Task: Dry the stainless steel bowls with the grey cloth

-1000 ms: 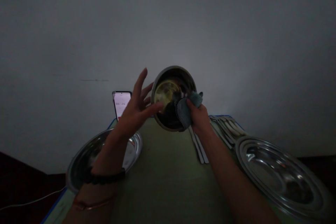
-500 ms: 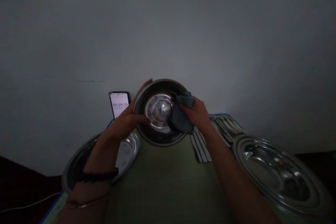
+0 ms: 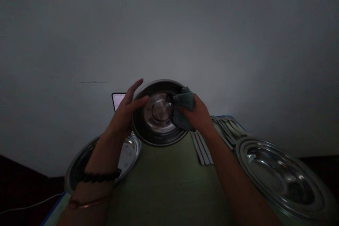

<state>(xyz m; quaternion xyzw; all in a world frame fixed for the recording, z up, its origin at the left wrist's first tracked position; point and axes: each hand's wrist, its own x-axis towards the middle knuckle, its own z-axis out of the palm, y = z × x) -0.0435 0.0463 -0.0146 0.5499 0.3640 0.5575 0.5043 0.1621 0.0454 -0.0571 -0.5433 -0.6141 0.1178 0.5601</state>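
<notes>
A shiny metal bowl (image 3: 159, 113) is held up above the table, tilted so its inside faces me. My left hand (image 3: 124, 114) grips its left rim, the thumb over the inner wall and a finger raised past the edge. In my right hand (image 3: 199, 114) is a bunched grey-blue cloth (image 3: 183, 113), folded over the bowl's right rim and touching the inside. The fingers behind the bowl and cloth are hidden.
The green tabletop (image 3: 161, 183) meets a plain wall. A phone (image 3: 118, 99) leans there, partly covered by my left hand. Metal basins (image 3: 76, 166) stand at left, stacked metal dishes (image 3: 280, 180) at right. Several flat metal utensils (image 3: 202, 150) and more cutlery (image 3: 229, 129) lie between.
My left hand has shifted up along the bowl's left rim, its thumb now higher. The bowl has turned and moved slightly left. My right hand keeps the cloth at the right rim.
</notes>
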